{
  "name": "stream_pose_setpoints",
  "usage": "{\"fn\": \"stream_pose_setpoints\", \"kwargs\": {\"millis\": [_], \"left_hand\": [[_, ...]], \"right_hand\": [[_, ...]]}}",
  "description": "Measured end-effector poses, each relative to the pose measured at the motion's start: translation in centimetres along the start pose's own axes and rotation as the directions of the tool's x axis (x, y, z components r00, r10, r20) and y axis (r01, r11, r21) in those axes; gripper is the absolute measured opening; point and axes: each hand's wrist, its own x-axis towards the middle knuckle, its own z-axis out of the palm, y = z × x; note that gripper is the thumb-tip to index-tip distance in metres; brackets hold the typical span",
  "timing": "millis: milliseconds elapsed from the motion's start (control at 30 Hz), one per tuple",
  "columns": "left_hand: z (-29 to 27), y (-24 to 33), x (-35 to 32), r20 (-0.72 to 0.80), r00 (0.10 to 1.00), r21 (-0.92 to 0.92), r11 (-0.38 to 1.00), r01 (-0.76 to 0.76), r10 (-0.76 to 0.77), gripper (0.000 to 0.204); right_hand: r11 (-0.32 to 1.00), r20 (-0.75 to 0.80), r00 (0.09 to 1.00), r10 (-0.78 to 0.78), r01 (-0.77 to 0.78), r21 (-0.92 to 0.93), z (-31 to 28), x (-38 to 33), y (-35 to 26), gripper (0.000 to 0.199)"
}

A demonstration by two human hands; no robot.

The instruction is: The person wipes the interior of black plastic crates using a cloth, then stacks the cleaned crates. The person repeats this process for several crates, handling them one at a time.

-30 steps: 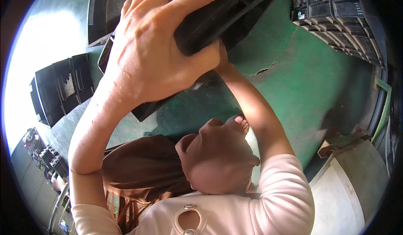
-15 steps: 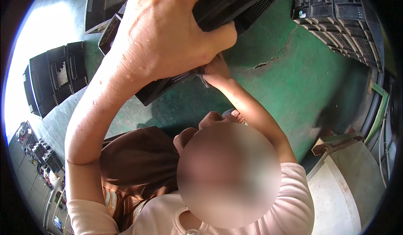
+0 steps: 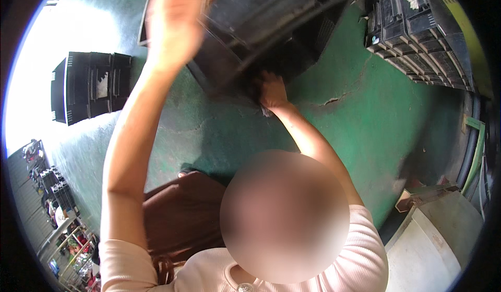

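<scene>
A large black plastic crate (image 3: 266, 10) is tilted in front of me at the top of the view. Over its left side is my left hand (image 3: 177, 23), smeared by motion, its fingers running up to the picture's edge. My right hand (image 3: 272, 91) is closed at the crate's near lower corner, fingertips in the dark shadow there. A small grey rag-like scrap (image 3: 266, 111) sticks out below that hand. Whether the fingers also grip the crate's rim is hidden.
Stacked black crates (image 3: 417, 36) stand at the far right, and another black stack (image 3: 91, 87) stands at the left. The green floor (image 3: 334, 135) has a crack. A pale metal panel (image 3: 422, 245) is at lower right, with pipes along the right wall.
My left hand has moved away from me, up the view, and now blurs. The crate shows more of its open side. My right hand stays by its near lower corner.
</scene>
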Motion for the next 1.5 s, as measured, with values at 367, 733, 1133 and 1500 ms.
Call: {"fn": "stream_pose_setpoints", "kwargs": {"millis": [367,733,1133,1500], "left_hand": [[14.0,-8.9,-18.1,0.254,0.901,-0.084,0.920,0.383,-0.352,0.129],[2.1,0.7,-5.3,0.094,0.908,0.176,0.905,0.388,-0.408,0.087],[-1.7,4.3,-5.4,0.199,0.842,0.598,0.743,0.301,-0.501,0.085],[4.5,-0.9,-4.6,0.154,0.902,0.579,0.777,0.248,-0.403,0.084]], "right_hand": [[0.989,-0.058,0.991,-0.120,0.124,0.082,-0.4,2.1,-1.6,0.031],[0.626,-0.107,0.990,-0.094,0.143,0.766,-10.3,5.8,-2.8,0.034],[0.984,0.233,0.971,-0.047,0.084,-0.155,-6.1,6.0,1.6,0.027],[0.989,-0.178,0.978,0.111,-0.126,-0.078,-0.5,12.3,10.7,0.043]]}}
